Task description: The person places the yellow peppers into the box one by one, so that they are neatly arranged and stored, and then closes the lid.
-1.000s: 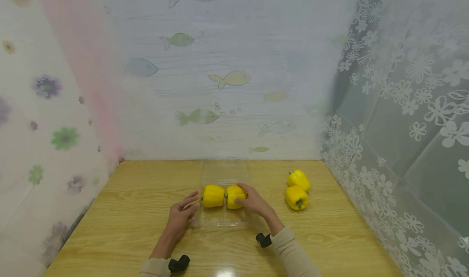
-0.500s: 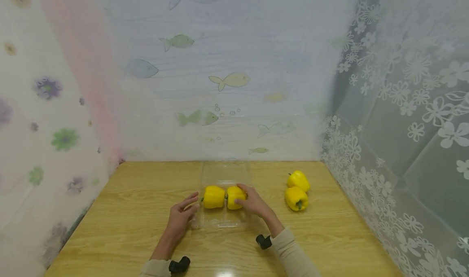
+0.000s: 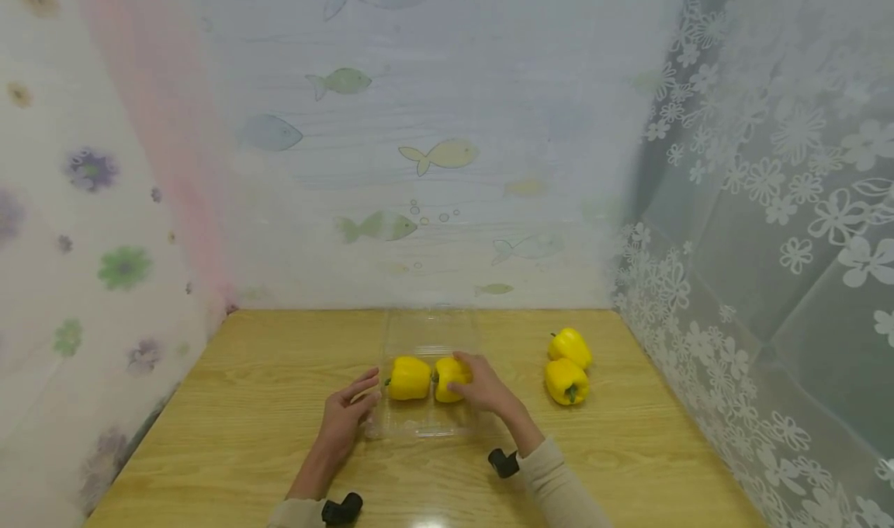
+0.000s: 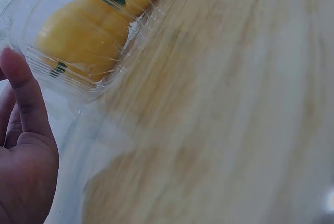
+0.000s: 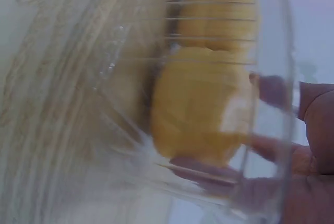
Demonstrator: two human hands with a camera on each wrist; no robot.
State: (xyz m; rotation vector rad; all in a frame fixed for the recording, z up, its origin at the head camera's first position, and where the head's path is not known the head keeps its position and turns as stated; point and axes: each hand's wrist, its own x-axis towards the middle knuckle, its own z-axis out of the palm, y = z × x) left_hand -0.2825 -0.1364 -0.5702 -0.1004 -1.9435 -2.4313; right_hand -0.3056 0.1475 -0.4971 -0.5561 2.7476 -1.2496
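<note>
Two yellow bell peppers lie side by side in a clear plastic clamshell box (image 3: 431, 433), its lid folded back toward the wall. My right hand (image 3: 490, 388) reaches over the box's right side and holds the right bell pepper (image 3: 444, 380) between thumb and fingers. In the right wrist view, the fingers (image 5: 203, 174) show through the clear wall around that pepper. The left bell pepper (image 3: 410, 379) has its stem pointing left. At the box's left end, my left hand (image 3: 342, 419) has its fingers lightly bent, fingertips right at the wall, holding nothing.
Two more yellow bell peppers, one behind (image 3: 570, 348) and one in front (image 3: 566, 382), sit together on the wooden table (image 3: 244, 435) to the right. A fish-patterned curtain (image 3: 447, 202) hangs behind the table, with flowered curtains at both sides.
</note>
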